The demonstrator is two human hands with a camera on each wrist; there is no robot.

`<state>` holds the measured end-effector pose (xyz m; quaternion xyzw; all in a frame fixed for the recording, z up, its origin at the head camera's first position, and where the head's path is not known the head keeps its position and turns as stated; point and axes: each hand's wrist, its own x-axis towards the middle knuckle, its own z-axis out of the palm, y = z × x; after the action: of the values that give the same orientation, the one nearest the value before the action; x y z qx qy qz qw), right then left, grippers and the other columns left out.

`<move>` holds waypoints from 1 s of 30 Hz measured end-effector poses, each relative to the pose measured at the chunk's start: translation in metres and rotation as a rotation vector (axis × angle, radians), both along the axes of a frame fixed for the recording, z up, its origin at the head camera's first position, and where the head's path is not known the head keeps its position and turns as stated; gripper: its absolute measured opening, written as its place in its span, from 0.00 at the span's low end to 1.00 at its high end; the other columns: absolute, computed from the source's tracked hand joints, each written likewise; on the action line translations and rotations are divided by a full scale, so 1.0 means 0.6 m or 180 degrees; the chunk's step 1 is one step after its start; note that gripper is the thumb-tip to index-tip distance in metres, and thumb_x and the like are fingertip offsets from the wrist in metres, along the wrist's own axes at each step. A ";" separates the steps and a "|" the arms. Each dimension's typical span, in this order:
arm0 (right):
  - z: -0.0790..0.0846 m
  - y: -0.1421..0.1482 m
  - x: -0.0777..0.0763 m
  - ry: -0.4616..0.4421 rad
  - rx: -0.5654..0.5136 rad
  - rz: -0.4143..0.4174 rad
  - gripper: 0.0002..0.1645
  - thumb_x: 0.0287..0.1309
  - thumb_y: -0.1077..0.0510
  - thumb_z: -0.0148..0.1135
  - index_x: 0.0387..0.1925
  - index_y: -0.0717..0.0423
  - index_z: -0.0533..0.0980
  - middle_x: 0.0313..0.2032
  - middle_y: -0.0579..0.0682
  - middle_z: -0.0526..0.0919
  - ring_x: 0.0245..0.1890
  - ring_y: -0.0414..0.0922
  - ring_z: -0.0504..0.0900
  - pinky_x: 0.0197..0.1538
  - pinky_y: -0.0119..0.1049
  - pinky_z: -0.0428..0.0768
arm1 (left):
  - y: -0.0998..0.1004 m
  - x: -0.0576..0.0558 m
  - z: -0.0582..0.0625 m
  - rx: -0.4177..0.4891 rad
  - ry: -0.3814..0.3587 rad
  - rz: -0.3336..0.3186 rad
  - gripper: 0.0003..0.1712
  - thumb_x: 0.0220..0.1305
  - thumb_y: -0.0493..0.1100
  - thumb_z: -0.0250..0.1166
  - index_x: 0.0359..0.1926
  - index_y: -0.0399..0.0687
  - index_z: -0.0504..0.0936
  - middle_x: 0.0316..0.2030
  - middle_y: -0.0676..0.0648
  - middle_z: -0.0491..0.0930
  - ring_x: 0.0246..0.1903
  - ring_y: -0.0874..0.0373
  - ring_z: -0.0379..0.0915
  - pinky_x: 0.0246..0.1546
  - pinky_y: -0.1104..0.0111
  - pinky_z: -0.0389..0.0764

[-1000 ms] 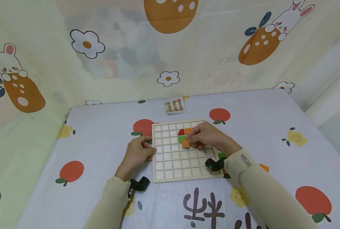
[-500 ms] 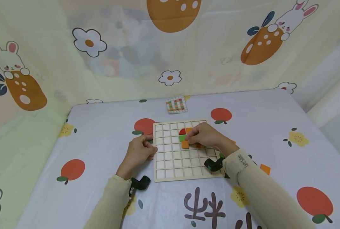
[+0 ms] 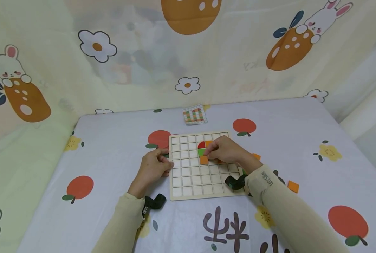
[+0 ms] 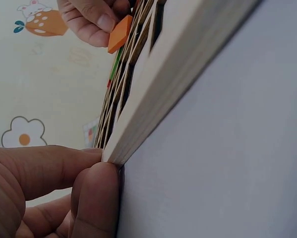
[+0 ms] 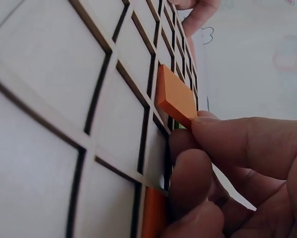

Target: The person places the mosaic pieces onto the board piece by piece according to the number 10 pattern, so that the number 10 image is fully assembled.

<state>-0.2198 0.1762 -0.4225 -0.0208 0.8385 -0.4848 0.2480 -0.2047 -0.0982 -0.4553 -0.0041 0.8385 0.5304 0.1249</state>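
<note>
A wooden grid board (image 3: 188,181) lies on the table. My left hand (image 3: 151,169) pinches its left edge between thumb and fingers, close up in the left wrist view. With thumb and fingertips my right hand (image 3: 226,150) pinches an orange square tile (image 3: 203,160) by a corner. In the right wrist view that orange tile (image 5: 176,95) is tilted over a cell. A red quarter-round tile (image 3: 201,144), a green tile (image 3: 201,152) and another orange tile (image 3: 208,143) sit in cells beside the right fingers. The right hand partly hides more orange in the board.
Behind the board lies a small pattern card (image 3: 195,116) with a coloured grid. Loose orange tiles (image 3: 293,186) lie to the right, some partly behind the right arm, with a bit of green (image 3: 244,172) by the sleeve. A patterned curtain (image 3: 137,70) hangs behind the table.
The right hand and its orange tile have shifted slightly left over the board. The left hand stays at the board's edge.
</note>
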 end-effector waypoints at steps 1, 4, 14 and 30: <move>-0.001 0.000 0.000 0.0024 0.0010 0.0000 0.07 0.68 0.65 0.65 0.42 0.64 0.86 0.29 0.52 0.82 0.27 0.45 0.74 0.32 0.33 0.74 | 0.000 0.000 0.000 0.0000 0.0004 0.0002 0.29 0.60 0.31 0.74 0.63 0.37 0.80 0.31 0.44 0.80 0.20 0.58 0.79 0.24 0.69 0.86; -0.004 -0.001 0.001 0.0055 -0.0010 -0.0021 0.07 0.67 0.66 0.65 0.42 0.65 0.86 0.28 0.51 0.82 0.26 0.44 0.73 0.31 0.32 0.73 | 0.000 0.000 0.000 -0.0006 0.0011 -0.0001 0.29 0.60 0.31 0.74 0.63 0.37 0.80 0.31 0.44 0.80 0.20 0.58 0.79 0.24 0.69 0.85; -0.007 0.011 0.007 0.0190 -0.0136 -0.0114 0.09 0.68 0.63 0.65 0.45 0.62 0.85 0.38 0.53 0.86 0.34 0.46 0.77 0.36 0.34 0.77 | 0.001 0.000 -0.001 -0.0011 0.0011 0.0017 0.29 0.60 0.31 0.74 0.63 0.37 0.80 0.31 0.44 0.80 0.20 0.58 0.80 0.24 0.69 0.86; 0.016 0.163 0.048 0.0193 0.0402 -0.0555 0.18 0.69 0.53 0.67 0.53 0.61 0.83 0.34 0.52 0.83 0.32 0.48 0.76 0.31 0.36 0.76 | 0.002 0.000 -0.002 -0.0005 -0.0033 0.0023 0.30 0.59 0.31 0.73 0.64 0.38 0.80 0.32 0.44 0.80 0.21 0.58 0.79 0.25 0.71 0.84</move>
<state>-0.1911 0.2739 -0.4129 0.0532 0.8731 -0.4500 0.1802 -0.2047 -0.0971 -0.4565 -0.0099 0.8382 0.5302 0.1273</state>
